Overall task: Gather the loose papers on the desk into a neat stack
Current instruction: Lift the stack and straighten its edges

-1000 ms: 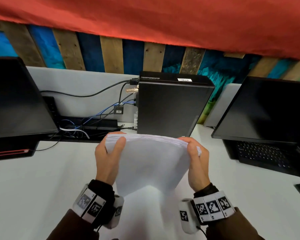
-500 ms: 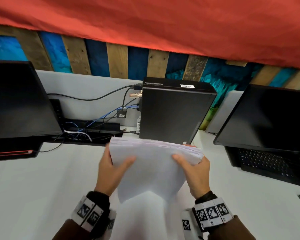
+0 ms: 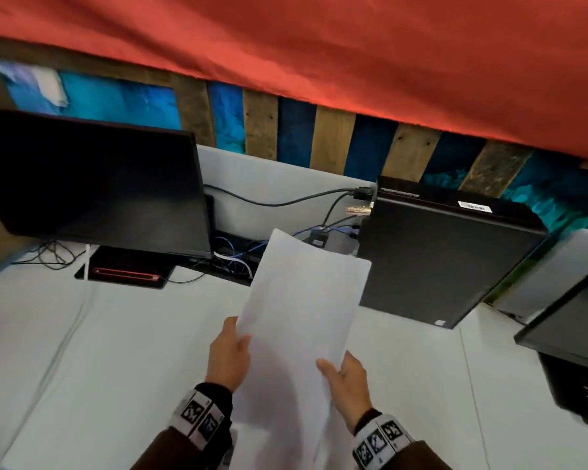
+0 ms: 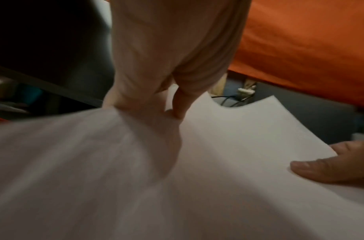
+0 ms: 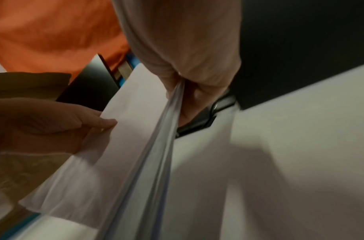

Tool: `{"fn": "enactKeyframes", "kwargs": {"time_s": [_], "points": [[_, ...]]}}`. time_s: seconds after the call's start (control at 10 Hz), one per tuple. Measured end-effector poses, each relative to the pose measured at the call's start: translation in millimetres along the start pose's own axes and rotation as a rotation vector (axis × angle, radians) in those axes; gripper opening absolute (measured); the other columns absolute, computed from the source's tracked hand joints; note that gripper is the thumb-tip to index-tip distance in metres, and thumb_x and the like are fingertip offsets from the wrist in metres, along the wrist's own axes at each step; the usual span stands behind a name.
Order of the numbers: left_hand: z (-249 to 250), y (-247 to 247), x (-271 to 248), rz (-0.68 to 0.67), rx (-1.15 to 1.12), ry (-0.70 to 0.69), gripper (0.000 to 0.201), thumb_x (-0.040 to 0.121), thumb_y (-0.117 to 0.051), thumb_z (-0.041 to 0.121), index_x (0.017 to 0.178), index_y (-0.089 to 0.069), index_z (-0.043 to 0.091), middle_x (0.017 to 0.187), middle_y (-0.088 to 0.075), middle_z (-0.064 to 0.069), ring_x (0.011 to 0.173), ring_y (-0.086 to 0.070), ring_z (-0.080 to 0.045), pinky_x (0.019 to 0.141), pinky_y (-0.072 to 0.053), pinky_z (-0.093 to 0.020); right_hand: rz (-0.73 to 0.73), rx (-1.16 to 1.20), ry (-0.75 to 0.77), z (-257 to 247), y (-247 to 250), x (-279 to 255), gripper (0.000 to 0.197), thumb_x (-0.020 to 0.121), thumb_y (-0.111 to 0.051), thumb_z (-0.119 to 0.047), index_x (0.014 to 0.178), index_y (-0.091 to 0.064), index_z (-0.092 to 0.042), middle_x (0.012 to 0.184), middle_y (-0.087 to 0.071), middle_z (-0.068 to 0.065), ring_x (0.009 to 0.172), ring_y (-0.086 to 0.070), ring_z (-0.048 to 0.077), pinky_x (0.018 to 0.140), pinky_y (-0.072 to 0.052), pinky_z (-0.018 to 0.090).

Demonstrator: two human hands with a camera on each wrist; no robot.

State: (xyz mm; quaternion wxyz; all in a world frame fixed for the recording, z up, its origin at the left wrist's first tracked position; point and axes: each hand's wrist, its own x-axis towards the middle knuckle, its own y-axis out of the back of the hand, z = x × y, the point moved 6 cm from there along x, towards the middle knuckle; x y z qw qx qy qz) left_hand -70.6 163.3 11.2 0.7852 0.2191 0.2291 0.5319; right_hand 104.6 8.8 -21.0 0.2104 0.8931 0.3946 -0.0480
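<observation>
A stack of white papers is held above the white desk, its long side pointing away from me. My left hand grips its left edge, thumb on top. My right hand pinches the near right edge, thumb on the top sheet. In the left wrist view the papers curve under my left hand, with the right thumb lying on the sheet. In the right wrist view my right hand squeezes the layered edge of the papers, while the left hand holds the far side.
A dark monitor stands at the left with a black and red device below it. A black computer tower rises right behind the papers, with cables between it and the monitor. A laptop sits at the right edge.
The stack has turned from lying crosswise between my hands to pointing lengthwise away from me. Both hands slid to its near end. My view has swung to the left.
</observation>
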Motion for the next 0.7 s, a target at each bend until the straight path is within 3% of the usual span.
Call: {"fn": "enactKeyframes", "kwargs": {"time_s": [0.1, 0.2, 0.3, 0.4, 0.5, 0.6, 0.7], "points": [[-51.2, 33.2, 18.2, -0.036, 0.162, 0.175, 0.030, 0.090, -0.049, 0.002, 0.119, -0.047, -0.003, 0.108, -0.065, -0.028, 0.103, -0.059, -0.042, 0.080, -0.043, -0.037, -0.180, -0.030, -0.109, 7.9, -73.0, 16.0, 0.033, 0.081, -0.066, -0.011, 0.114, -0.065, -0.008, 0.105, -0.068, 0.006, 0.101, -0.064, 0.022, 0.086, -0.048, 0.025], [-95.5, 59.8, 37.2, -0.094, 0.297, 0.282, 0.033, 0.089, -0.050, 0.004, 0.121, -0.045, -0.005, 0.114, -0.063, -0.028, 0.108, -0.057, -0.042, 0.086, -0.043, -0.037, -0.315, -0.077, -0.226, 26.8, -137.0, 27.0, 0.046, 0.073, -0.071, -0.025, 0.114, -0.066, -0.006, 0.110, -0.070, 0.006, 0.098, -0.065, 0.020, 0.082, -0.049, 0.023], [-130.6, 72.9, 53.8, -0.126, 0.355, 0.351, 0.041, 0.089, -0.053, 0.008, 0.128, -0.044, -0.001, 0.123, -0.060, -0.023, 0.116, -0.055, -0.037, 0.091, -0.042, -0.032, -0.348, -0.089, -0.316, 69.1, -184.5, 46.8, 0.072, 0.054, -0.071, -0.042, 0.117, -0.065, -0.007, 0.115, -0.070, 0.012, 0.104, -0.066, 0.026, 0.092, -0.053, 0.036], [-157.1, 74.9, 61.1, -0.130, 0.371, 0.428, 0.045, 0.087, -0.055, 0.011, 0.130, -0.046, 0.004, 0.126, -0.060, -0.021, 0.118, -0.055, -0.034, 0.092, -0.042, -0.030, -0.358, -0.067, -0.378, 65.2, -198.3, 42.6, 0.059, 0.066, -0.074, -0.029, 0.118, -0.062, -0.005, 0.116, -0.068, 0.014, 0.105, -0.064, 0.029, 0.091, -0.053, 0.036], [-166.5, 75.1, 61.0, -0.116, 0.316, 0.476, 0.044, 0.083, -0.057, 0.009, 0.126, -0.050, 0.006, 0.121, -0.063, -0.021, 0.114, -0.058, -0.035, 0.090, -0.043, -0.031, -0.378, -0.076, -0.417, 95.9, -207.0, 54.2, 0.069, 0.057, -0.082, -0.036, 0.115, -0.063, -0.003, 0.112, -0.069, 0.015, 0.101, -0.066, 0.030, 0.089, -0.055, 0.040], [-175.3, 80.7, 64.8, -0.064, 0.322, 0.454, 0.055, 0.082, -0.064, 0.021, 0.132, -0.045, 0.010, 0.127, -0.057, -0.020, 0.119, -0.053, -0.036, 0.098, -0.039, -0.036, -0.478, -0.159, -0.399, 97.8, -195.8, 58.1, 0.095, 0.029, -0.085, -0.064, 0.100, -0.067, -0.004, 0.098, -0.073, 0.009, 0.088, -0.070, 0.027, 0.080, -0.059, 0.043], [-168.3, 93.7, 56.2, 0.004, 0.309, 0.303, 0.045, 0.083, -0.067, 0.027, 0.125, -0.054, 0.017, 0.116, -0.063, -0.017, 0.108, -0.059, -0.034, 0.093, -0.042, -0.036, -0.557, -0.334, -0.391, 12.4, -152.4, 28.3, 0.052, 0.068, -0.068, -0.062, 0.076, -0.060, -0.011, 0.078, -0.064, 0.002, 0.072, -0.059, 0.018, 0.065, -0.048, 0.025]]}}
